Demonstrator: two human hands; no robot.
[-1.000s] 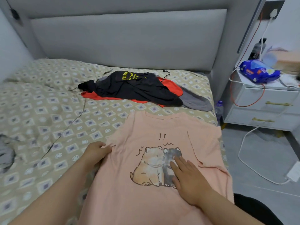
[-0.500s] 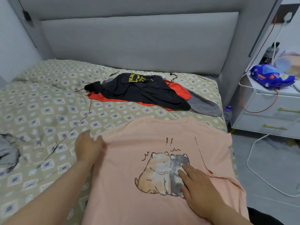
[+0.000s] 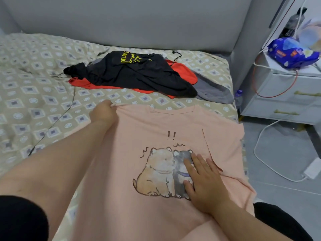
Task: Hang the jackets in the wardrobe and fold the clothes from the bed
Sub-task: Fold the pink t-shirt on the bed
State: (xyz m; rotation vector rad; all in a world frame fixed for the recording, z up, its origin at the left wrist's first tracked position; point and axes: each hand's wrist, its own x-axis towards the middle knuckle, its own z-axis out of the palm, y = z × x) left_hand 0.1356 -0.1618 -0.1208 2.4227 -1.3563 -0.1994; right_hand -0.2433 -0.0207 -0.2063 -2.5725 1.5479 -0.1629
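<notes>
T-shirt in peach, printed with two cartoon animals, lies spread front-up on the near right part of a patterned bed. The left hand pinches the shirt's top left shoulder edge with curled fingers, while the right hand lies flat on the print, fingers straight, pressing the cloth. Farther up the bed, near the headboard, a black garment lies heaped over a red garment and a grey garment; a nightstand stands to the right.
</notes>
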